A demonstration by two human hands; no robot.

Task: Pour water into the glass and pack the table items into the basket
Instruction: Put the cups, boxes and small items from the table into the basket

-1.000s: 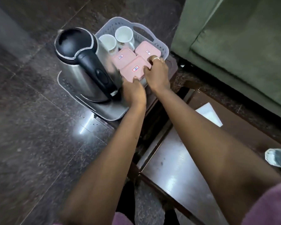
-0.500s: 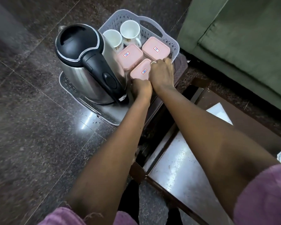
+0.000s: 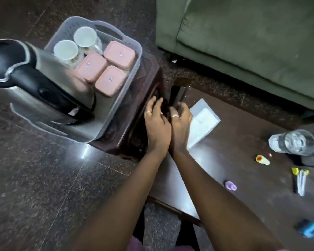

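While the basket (image 3: 132, 73) on the stool already holds the kettle (image 3: 34, 84), 3 pink boxes and 2 cups, the glass (image 3: 295, 142) lies tipped on the table (image 3: 243, 187), well right of both hands; right hand (image 3: 180, 122) nearer, left hand (image 3: 157, 124) beside it, fingers loosely curled, empty.

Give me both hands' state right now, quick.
Left hand: fingers curled, nothing seen in it, grip cannot be told.
Right hand: fingers curled, nothing seen in it, grip cannot be told.
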